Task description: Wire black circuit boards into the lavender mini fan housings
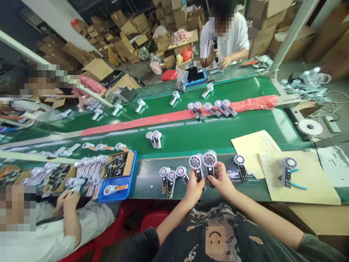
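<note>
Two white round-headed devices, then, one per hand?

Yes. The left hand closes narrowly round one dark stem and the right hand round the other, the heads side by side above the bench.

And the surface and room?

A dark bench, green conveyor belts beyond it, a blue tray to the left, a cream sticker sheet to the right, cardboard boxes piled at the upper left of the frame.

Any readable writing?

None; anything printed is too small to read.

Edges and room?

The hands sit near the bench's front edge, three similar devices just left, another near on the right.
</note>
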`<state>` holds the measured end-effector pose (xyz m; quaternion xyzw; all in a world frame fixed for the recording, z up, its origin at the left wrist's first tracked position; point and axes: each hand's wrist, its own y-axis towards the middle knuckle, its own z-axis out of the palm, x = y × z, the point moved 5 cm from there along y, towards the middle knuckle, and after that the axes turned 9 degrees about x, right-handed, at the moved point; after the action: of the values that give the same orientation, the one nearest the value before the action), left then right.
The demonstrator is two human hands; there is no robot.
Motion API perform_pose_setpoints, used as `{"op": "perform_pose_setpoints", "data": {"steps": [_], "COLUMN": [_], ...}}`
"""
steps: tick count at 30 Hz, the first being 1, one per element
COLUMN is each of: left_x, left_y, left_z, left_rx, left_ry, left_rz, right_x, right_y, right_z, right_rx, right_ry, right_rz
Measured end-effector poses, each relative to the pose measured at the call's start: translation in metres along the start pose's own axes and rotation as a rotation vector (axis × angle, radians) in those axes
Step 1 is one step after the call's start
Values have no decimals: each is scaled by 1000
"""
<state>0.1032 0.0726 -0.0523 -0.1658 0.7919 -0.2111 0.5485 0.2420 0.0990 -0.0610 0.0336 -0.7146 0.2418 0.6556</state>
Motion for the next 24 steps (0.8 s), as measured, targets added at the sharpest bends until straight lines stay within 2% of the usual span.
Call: {"op": "perform_pose_setpoints", "data": {"steps": [2, 5, 7, 9, 12, 16, 20, 24], "left_x": [39, 92, 119, 137, 147, 146, 160, 174], "left_y": [3, -7, -19, -32, -49, -62, -68, -71], "left_z": [7, 8, 6, 3, -1, -12, -16, -14], "left_rx": [68, 156, 200, 240, 282, 255, 263, 271], "left_ry": [120, 277, 379, 467, 566, 658, 747, 791], "left_rz": [-106, -149, -138, -118, -69, 15, -35, -59], "right_x": [-39, -90, -114, -128, -134, -128, -129, -137], "right_y": [-17, -62, -95, -122, -144, -148, -149, -158], "right_z": [-2, -2, 5, 15, 27, 34, 35, 37], "right_rx": [-69, -180, -233, -264, -283, -294, -285, -331], "right_ry": [-122, -253, -339, -424, -530, -630, -696, -659], "right_rz": [104, 242, 321, 374, 391, 310, 292, 270]}}
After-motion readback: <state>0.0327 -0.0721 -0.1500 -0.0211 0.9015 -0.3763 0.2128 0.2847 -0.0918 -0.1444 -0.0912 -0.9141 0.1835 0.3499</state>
